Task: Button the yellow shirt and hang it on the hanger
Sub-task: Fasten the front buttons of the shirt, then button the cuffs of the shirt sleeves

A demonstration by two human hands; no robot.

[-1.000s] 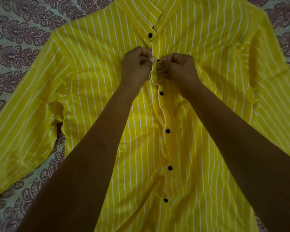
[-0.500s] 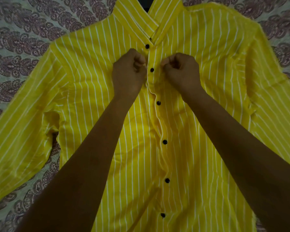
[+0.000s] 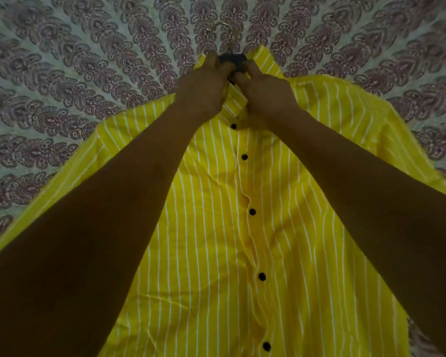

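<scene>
Laid flat, front up, on patterned bedsheet (image 3: pixel 88 60): yellow shirt (image 3: pixel 294 228), white stripes. Five black buttons (image 3: pixel 252 212) show down the closed front. left hand (image 3: pixel 204 86) and right hand (image 3: pixel 265 94) close together, both curled tight on the collar. hanger hook (image 3: pixel 227 25) pokes out just past the collar. Bare sheet lies beyond collar and both shoulders.

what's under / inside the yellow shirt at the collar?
Patterned bedsheet shows all round the yellow shirt. A hanger hook sticks out past the collar; whatever of it lies inside is covered by fabric. The left hand and right hand grip the collar, hiding the opening.
</scene>
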